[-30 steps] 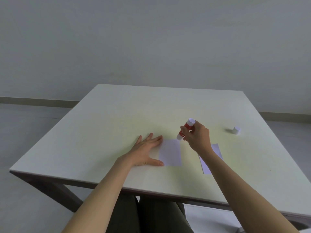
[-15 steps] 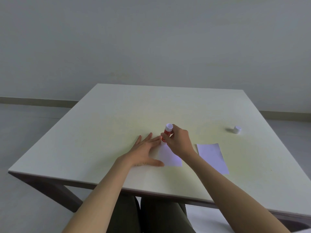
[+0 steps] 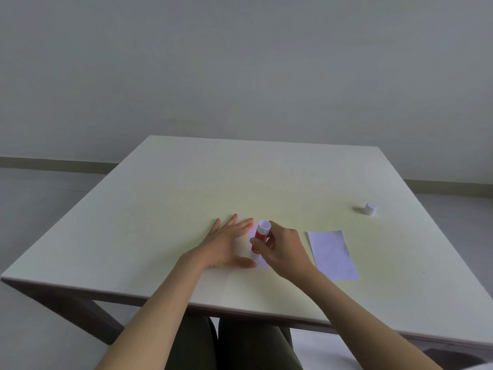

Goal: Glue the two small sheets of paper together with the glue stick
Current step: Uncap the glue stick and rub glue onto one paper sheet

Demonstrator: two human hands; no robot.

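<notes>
My right hand (image 3: 282,249) grips a red glue stick (image 3: 261,235) with a white end up, held nearly upright with its lower end on a small white sheet (image 3: 262,261). My fingers mostly hide that sheet. My left hand (image 3: 226,244) lies flat on the table with fingers spread, at the sheet's left edge. A second small white sheet (image 3: 332,253) lies flat to the right, untouched. The glue stick's white cap (image 3: 370,208) stands apart at the far right.
The pale square table (image 3: 186,198) has its near edge just above my knees, with dark legs beneath. A grey wall and floor lie beyond it.
My right hand has carried the glue stick leftward and toward me over the left sheet, uncovering the right sheet. The left hand has stayed put.
</notes>
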